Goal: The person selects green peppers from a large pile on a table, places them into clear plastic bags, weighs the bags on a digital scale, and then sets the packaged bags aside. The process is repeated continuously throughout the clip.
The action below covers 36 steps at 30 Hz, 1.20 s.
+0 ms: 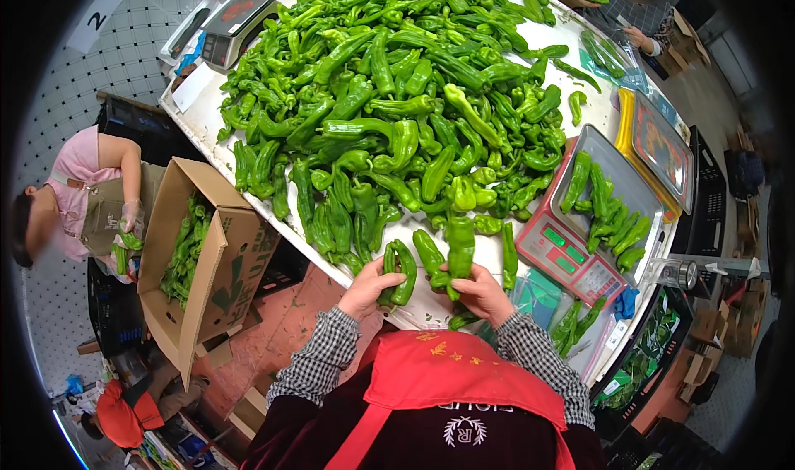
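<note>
My left hand (pixel 371 287) grips green peppers (pixel 404 271) at the near edge of the white table (pixel 292 212). In my right hand (pixel 483 291) are more green peppers (pixel 460 246), one standing upright above the fingers. A large heap of green peppers (pixel 397 97) spreads over the table beyond both hands. To the right of my right hand, a red digital scale (pixel 546 259) carries several peppers (pixel 599 206) on its metal pan, with lit green displays. A few peppers (pixel 566 327) lie on clear plastic bags near the right edge.
A cardboard box (pixel 217 246) of peppers stands left of the table, beside a person in pink (pixel 93 178) handling peppers. Another person (pixel 640 10) works at the far right. A yellow scale (pixel 652 147), a glass jar (pixel 674 274) and a grey scale (pixel 233 26) sit along the edges.
</note>
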Each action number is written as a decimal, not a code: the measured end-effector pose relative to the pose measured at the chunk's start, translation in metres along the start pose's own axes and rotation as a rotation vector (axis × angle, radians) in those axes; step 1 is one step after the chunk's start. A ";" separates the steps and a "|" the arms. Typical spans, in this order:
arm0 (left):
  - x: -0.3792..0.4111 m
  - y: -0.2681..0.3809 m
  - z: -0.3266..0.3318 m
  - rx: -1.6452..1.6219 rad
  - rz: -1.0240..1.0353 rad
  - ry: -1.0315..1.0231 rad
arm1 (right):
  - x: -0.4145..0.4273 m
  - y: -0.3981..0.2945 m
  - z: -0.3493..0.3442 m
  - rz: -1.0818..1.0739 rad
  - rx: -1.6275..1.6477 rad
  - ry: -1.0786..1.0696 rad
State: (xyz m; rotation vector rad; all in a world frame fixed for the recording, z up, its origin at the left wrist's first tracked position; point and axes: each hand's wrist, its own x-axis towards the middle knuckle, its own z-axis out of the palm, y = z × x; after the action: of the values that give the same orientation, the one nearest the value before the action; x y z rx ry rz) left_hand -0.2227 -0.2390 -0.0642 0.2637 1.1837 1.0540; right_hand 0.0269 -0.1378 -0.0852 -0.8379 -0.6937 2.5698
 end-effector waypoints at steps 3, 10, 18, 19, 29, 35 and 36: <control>-0.001 0.003 0.009 -0.142 -0.012 -0.052 | -0.025 -0.008 -0.001 -0.027 0.180 -0.064; 0.034 0.028 0.070 -0.053 0.029 -0.188 | -0.067 -0.038 -0.003 -0.276 0.055 0.049; 0.093 0.089 0.197 0.277 0.190 -0.373 | -0.140 -0.120 -0.021 -0.782 -0.246 0.518; 0.095 0.099 0.218 0.360 0.246 -0.378 | -0.152 -0.136 -0.020 -0.772 -0.274 0.621; 0.166 0.098 0.373 1.018 0.594 -0.423 | -0.159 -0.186 -0.095 -0.906 -1.012 1.378; 0.165 0.087 0.359 1.297 0.817 -0.388 | -0.166 -0.165 -0.080 -0.780 -1.104 1.341; 0.162 0.088 0.354 1.273 0.815 -0.394 | -0.168 -0.161 -0.079 -0.800 -1.104 1.347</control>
State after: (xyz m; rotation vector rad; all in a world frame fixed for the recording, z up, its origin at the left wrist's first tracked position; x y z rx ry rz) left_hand 0.0299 0.0534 0.0381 1.9743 1.2478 0.6882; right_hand 0.2318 -0.0562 0.0232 -1.7363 -1.4313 0.4433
